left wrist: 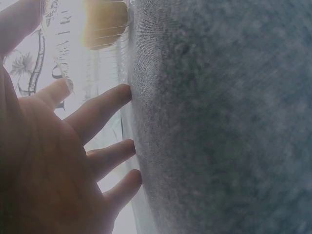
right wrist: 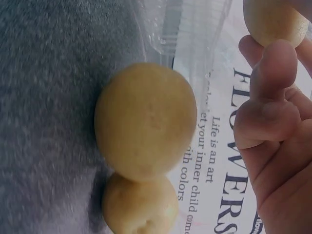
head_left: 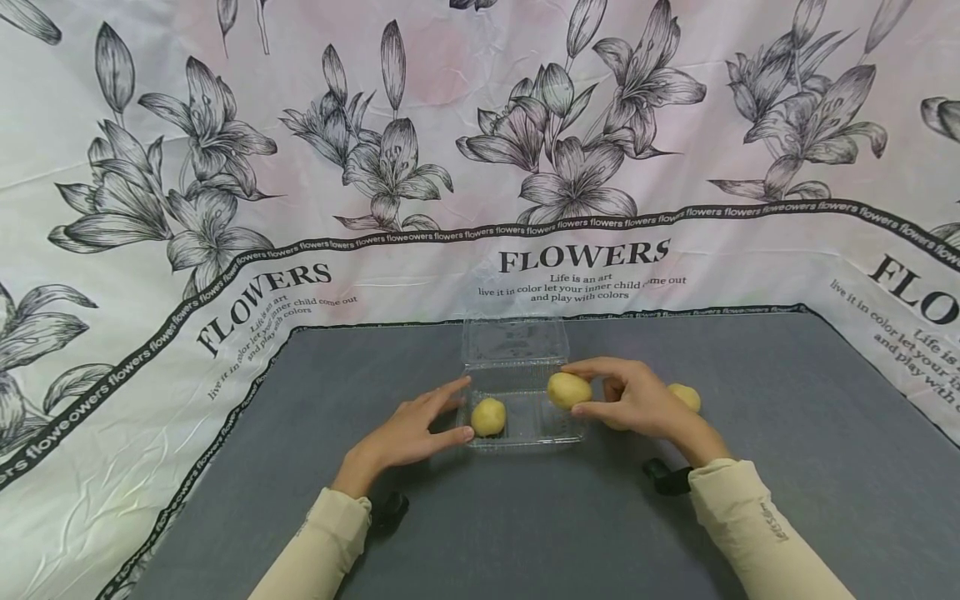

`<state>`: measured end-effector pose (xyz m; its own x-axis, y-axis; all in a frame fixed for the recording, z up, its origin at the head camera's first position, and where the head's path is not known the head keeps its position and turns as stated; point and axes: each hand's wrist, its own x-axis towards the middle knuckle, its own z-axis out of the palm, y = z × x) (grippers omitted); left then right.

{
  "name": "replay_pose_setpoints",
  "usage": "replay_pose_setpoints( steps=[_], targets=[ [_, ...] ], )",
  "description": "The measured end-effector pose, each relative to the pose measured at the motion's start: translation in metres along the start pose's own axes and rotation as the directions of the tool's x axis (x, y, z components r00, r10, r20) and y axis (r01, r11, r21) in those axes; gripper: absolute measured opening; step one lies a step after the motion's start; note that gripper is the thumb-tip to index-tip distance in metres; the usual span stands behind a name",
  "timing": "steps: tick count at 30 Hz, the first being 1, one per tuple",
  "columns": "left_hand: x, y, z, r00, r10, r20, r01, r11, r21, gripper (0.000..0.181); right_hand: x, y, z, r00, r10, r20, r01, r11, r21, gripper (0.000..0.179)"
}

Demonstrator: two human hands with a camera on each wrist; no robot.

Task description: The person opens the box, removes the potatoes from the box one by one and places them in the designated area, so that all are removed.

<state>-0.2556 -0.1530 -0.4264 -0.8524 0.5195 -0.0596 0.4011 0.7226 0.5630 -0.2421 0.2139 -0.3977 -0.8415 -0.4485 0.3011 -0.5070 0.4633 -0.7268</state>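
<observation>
A clear plastic box (head_left: 525, 429) with its lid (head_left: 516, 340) folded back sits on the grey table. One potato (head_left: 488, 417) lies in its left part. My right hand (head_left: 637, 400) pinches another potato (head_left: 568, 390) between thumb and fingers, over the box's right side. In the right wrist view this held potato (right wrist: 274, 22) is at the top, raised off the table. My left hand (head_left: 412, 429) rests at the box's left side, fingers spread and fairly straight, thumb by the front left corner. The left wrist view shows those fingers (left wrist: 105, 109) beside the clear wall.
Two more potatoes lie on the table right of the box, a nearer one (right wrist: 146, 122) and another (right wrist: 140, 204) beside it; my right hand partly hides them in the head view. Behind the table (head_left: 525, 533) hangs a flower-printed cloth (head_left: 420, 275).
</observation>
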Motion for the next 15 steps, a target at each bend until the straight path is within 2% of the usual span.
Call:
replay_pose_setpoints(
  steps=[8, 15],
  targets=[
    [0.000, -0.001, 0.001, 1.000, 0.000, 0.000, 0.000, 1.000, -0.002, 0.081, -0.009, 0.001, -0.009, 0.999, -0.035, -0.020, 0.035, 0.999, -0.006, 0.053],
    [0.000, -0.002, 0.001, 1.000, -0.003, 0.004, 0.003, 1.000, -0.005, 0.080, -0.016, 0.004, -0.018, 0.999, 0.001, -0.053, -0.002, 1.000, -0.027, 0.051]
  ],
)
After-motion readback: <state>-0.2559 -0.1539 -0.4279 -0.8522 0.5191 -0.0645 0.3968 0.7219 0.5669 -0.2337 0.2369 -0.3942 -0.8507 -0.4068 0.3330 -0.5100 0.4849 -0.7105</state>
